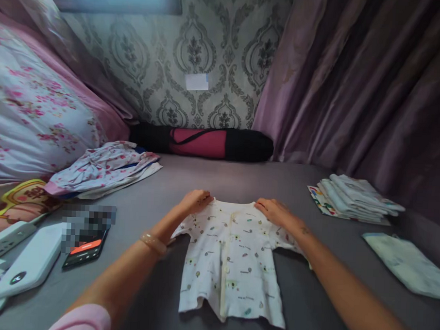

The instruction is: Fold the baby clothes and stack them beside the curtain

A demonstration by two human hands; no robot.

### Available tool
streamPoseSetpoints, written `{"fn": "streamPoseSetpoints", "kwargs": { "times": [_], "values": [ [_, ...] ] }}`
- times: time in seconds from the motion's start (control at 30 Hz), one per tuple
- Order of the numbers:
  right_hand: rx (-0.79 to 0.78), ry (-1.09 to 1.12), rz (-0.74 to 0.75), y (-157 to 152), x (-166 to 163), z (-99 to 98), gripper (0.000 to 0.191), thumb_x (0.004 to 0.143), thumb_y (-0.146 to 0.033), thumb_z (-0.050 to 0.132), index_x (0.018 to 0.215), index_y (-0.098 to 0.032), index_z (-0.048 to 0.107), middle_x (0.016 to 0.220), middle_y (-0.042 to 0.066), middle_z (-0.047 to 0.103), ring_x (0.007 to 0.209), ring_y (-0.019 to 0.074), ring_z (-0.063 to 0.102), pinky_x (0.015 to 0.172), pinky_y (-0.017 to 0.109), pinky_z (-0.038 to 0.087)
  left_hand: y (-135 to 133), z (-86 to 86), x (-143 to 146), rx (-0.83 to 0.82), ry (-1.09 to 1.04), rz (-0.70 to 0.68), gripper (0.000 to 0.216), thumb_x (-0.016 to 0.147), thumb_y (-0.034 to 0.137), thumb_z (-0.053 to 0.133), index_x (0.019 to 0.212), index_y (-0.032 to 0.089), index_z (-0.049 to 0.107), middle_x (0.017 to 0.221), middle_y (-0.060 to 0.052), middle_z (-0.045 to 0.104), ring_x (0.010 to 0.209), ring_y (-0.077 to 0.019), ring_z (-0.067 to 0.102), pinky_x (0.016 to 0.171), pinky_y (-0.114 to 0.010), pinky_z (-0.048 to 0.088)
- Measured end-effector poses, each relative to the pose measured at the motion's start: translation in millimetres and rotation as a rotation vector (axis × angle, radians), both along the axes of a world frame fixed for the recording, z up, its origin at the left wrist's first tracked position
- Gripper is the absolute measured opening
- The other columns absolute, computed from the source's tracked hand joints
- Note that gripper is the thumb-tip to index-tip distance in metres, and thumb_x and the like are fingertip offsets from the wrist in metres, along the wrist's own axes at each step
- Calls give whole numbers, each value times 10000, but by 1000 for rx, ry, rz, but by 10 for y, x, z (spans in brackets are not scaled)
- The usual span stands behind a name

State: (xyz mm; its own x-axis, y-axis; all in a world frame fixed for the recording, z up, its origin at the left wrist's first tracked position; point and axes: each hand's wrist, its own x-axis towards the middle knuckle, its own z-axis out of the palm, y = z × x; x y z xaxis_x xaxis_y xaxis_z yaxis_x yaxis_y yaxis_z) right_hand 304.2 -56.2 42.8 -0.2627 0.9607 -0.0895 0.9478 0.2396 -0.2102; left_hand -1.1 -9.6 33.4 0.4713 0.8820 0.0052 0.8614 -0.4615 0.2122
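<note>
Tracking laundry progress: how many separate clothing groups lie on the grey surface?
4: the small shirt at centre, a loose heap far left, a folded stack at right, one folded piece near right. Piles may hide more.

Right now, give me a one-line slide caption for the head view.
Left hand and right hand rest on the shoulders of a small printed shirt laid flat on the grey surface.
</note>
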Motion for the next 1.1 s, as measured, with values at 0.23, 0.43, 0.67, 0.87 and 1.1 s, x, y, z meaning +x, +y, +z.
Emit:
{"fn": "streamPoseSetpoints", "kwargs": {
  "times": [0.23,0.43,0.67,0.87,1.1],
  "values": [
    [51,-287,-15,143,-71,-187,404,1002,-410,215,1096,-216,556,888,110,705,845,263,673,673,313,403,182,-218,113,62,159,13,486,982,452,171,1034,199,582,879,-116,704,820,-252,677,648,-298,430],
    [69,-327,-47,330,-63,-221,396,1005,-404,221,1111,-209,549,919,114,709,875,267,677,702,326,417,404,-285,165,75,200,49,474,989,452,160,1065,195,552,948,-127,705,858,-255,677,681,-312,442],
    [92,-338,-62,547,-48,-251,417,995,-444,252,1142,-210,565,976,125,699,946,263,659,766,337,419,602,-286,178,79,187,56,466,986,458,196,1045,190,572,1000,-126,692,898,-252,663,717,-314,444],
    [93,-287,-83,724,-26,-277,433,987,-459,267,1123,-205,590,993,138,697,947,267,653,778,352,421,732,-264,196,90,164,71,468,984,455,209,1022,178,584,1006,-130,687,895,-244,657,703,-301,431],
    [69,-234,-120,824,-16,-283,417,980,-448,305,1151,-194,588,1031,154,683,984,268,633,816,361,410,829,-340,219,85,163,101,462,980,466,213,1043,185,575,1023,-138,682,889,-265,656,699,-322,433]
  ]
}}
